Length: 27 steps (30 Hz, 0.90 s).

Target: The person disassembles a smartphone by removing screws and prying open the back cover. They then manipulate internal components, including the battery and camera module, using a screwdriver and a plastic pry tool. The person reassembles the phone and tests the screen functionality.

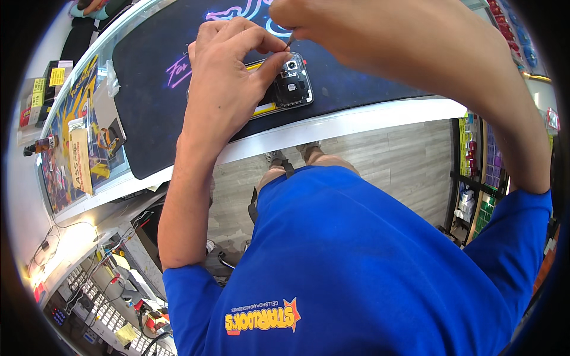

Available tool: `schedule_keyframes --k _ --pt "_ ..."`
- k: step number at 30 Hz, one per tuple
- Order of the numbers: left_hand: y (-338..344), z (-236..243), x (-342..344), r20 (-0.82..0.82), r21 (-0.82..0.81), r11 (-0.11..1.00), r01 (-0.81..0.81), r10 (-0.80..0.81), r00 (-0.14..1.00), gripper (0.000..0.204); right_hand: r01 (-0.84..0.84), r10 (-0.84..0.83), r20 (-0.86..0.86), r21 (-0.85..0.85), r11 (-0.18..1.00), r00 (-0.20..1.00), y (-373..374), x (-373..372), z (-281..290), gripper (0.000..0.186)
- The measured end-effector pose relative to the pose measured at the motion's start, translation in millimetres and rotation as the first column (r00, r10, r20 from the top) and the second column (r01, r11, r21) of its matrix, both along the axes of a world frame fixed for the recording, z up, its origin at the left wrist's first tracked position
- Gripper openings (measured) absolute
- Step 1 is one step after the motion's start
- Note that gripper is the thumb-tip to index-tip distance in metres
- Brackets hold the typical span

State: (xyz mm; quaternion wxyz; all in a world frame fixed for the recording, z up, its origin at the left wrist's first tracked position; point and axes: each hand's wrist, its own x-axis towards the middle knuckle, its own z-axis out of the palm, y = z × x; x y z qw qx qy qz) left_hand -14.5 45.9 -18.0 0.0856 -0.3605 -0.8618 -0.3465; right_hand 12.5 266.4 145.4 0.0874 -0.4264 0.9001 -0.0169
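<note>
A smartphone (pixel 294 89) with a dark back, a camera module and yellow strips lies on a dark mat (pixel 154 118) with pale neon-style graphics. My left hand (pixel 234 71) rests over its left part, thumb and index finger closed together at the phone's upper edge; what they pinch is too small to name. My right hand (pixel 303 18) reaches in from the right above the phone, fingers closed on a thin pointed tool (pixel 290 40), whose tip meets the left fingertips. The left hand hides much of the phone.
A white-edged glass counter (pixel 356 118) bears the mat, with printed sheets and small boxes (pixel 44 89) at left. Product shelves (pixel 469 154) stand right. A cluttered desk with cables (pixel 107 285) is lower left. Part of another person's arm (pixel 98 7) shows top left.
</note>
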Motion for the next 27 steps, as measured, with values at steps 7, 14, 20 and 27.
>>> schedule_keyframes --k 7,14,20,27 --pt "-4 -15 -3 0.058 -0.038 0.998 0.057 -0.054 0.997 0.017 0.075 -0.073 0.054 -0.035 0.997 0.996 -7 -19 -32 0.018" --pt "-7 -15 -1 0.021 -0.089 0.994 0.066 -0.064 0.998 0.023 0.115 -0.145 0.253 0.132 0.985 0.956 -19 -25 4 0.018" --pt "-3 -18 0 -0.072 -0.078 0.996 0.034 -0.039 0.997 0.017 0.018 -0.018 0.008 0.053 0.998 1.0 -9 -11 -17 0.014" --pt "-5 -22 0 -0.08 -0.07 0.997 0.014 -0.02 0.997 0.016 0.079 -0.238 0.198 0.588 0.805 0.951 -74 -25 7 0.012"
